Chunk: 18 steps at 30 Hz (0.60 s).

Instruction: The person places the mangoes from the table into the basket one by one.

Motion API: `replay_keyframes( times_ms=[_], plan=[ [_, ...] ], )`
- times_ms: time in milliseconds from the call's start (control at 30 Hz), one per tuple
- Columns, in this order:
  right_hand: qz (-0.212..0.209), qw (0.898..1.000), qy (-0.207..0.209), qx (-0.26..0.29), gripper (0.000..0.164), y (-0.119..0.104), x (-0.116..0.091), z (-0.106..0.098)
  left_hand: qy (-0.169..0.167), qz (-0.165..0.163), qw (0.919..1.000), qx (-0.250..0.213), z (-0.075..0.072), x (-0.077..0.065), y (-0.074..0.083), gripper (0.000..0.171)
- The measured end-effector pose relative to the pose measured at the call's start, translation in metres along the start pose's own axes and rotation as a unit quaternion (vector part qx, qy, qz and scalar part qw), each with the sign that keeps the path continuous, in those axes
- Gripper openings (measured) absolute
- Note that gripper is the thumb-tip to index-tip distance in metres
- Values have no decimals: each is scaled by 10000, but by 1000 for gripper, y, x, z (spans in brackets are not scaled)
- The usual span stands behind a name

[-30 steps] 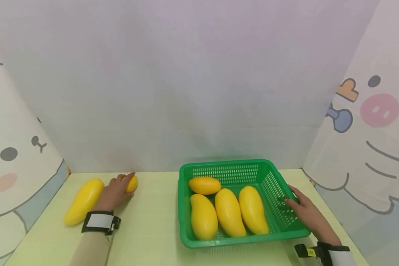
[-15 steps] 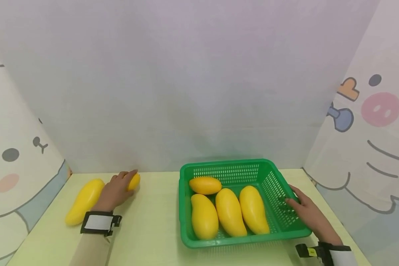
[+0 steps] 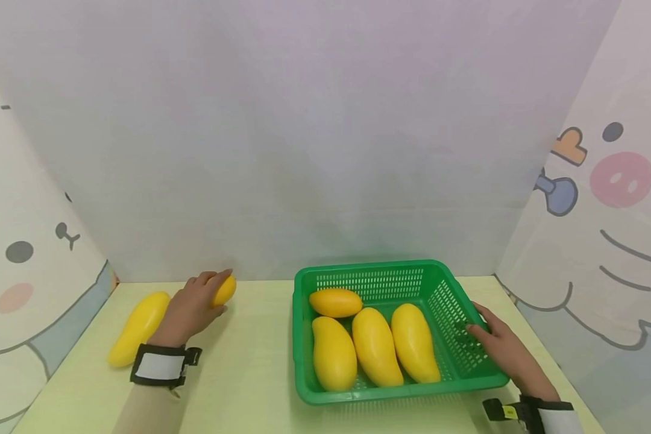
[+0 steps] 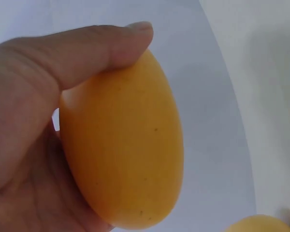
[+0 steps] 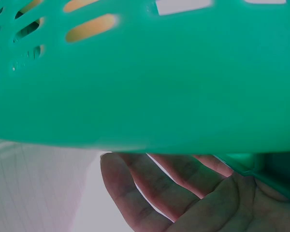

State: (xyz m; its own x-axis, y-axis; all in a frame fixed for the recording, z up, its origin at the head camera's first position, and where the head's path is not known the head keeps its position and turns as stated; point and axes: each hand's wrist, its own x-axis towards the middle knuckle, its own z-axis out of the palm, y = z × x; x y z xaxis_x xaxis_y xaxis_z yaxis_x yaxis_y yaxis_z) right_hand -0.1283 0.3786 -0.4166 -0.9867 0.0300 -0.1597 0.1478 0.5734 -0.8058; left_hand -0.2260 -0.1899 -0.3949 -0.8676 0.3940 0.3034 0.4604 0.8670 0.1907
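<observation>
My left hand [image 3: 191, 308] holds a small orange-yellow mango [image 4: 123, 150], its thumb over one end and the palm along the side. In the head view only the far end of that fruit shows past the fingers, near the table's back edge. A larger yellow mango [image 3: 140, 328] lies left of this hand on the table. At the right, my right hand [image 3: 501, 346] grips the side of a green plastic basket [image 3: 401, 392], thumb on the inner side. Its fingers [image 5: 159, 186] curl under the rim from outside, their tips partly hidden.
Several mangoes lie in the basket: a small orange one [image 3: 335, 302] at the back left and larger yellow ones, such as the middle one [image 3: 376, 346]. A plain pale wall [image 3: 314, 150] stands right behind the light yellow table [image 3: 249, 361]. Cartoon-printed panels [image 3: 602, 259] flank both sides.
The left hand has shifted a little right and slightly upward with the small mango, which has moved along with it. The right hand and the basket have stayed in place.
</observation>
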Motion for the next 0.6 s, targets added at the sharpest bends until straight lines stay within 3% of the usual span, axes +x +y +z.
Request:
replay_keyframes(
  times_ms=[600],
  plan=[
    [78, 9999, -41, 107, 68, 1, 0, 0, 190, 124, 9997, 29, -17, 0, 15, 73]
  ],
)
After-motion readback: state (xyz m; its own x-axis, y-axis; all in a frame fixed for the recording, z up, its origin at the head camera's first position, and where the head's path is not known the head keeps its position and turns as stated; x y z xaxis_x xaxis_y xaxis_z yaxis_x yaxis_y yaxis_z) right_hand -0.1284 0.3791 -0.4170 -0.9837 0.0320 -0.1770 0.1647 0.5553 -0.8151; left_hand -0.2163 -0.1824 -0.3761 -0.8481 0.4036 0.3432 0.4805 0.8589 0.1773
